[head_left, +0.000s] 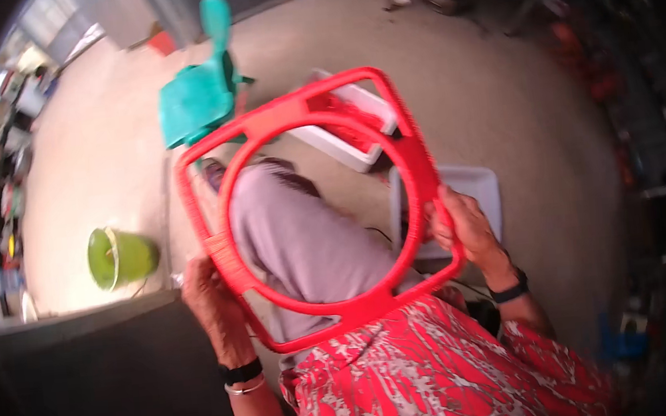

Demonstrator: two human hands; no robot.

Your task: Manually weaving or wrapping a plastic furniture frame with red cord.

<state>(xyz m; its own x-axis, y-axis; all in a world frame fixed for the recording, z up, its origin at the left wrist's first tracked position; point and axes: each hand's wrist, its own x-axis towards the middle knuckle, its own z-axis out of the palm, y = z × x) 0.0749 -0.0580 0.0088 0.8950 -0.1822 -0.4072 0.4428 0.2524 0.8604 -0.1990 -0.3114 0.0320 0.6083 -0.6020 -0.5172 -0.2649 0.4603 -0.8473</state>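
Note:
Over my lap I hold up a red square frame (370, 305) with rounded corners and a round ring joined inside it. Its kind I cannot make out. Through the ring my trouser leg shows. Closed on the left side of the frame is my left hand (207, 300), its fingers partly hidden behind the rim. My right hand (467, 225) grips the right side near the lower right corner, fingers curled through the corner opening. Narrow bands that look wrapped or ribbed cover parts of the frame; blur hides the detail.
Ahead stands a teal chair (198, 101). Beyond the frame lies a white tray (335, 147) with red pieces in it, and a pale tub (471, 187) is by my right hand. A green bucket (125, 256) stands left, behind a dark panel (101, 383). Cluttered shelves line the far left.

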